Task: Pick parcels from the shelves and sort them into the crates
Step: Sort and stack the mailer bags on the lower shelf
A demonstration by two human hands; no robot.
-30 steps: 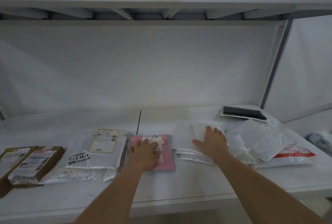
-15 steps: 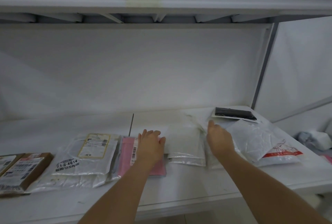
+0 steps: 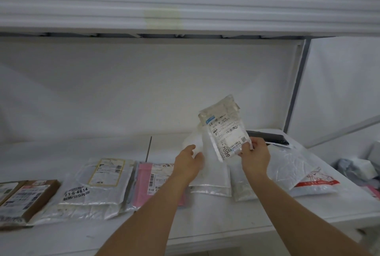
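Pinching clear parcel [image 3: 224, 130] upright, long axis near-vertical: right hand [image 3: 255, 157]; left hand [image 3: 188, 162] open.

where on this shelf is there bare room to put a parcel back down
Bare shelf runs along the back wall behind the parcel row, and a strip lies along the front edge. The row from the brown boxes to the red-printed bag is crowded.
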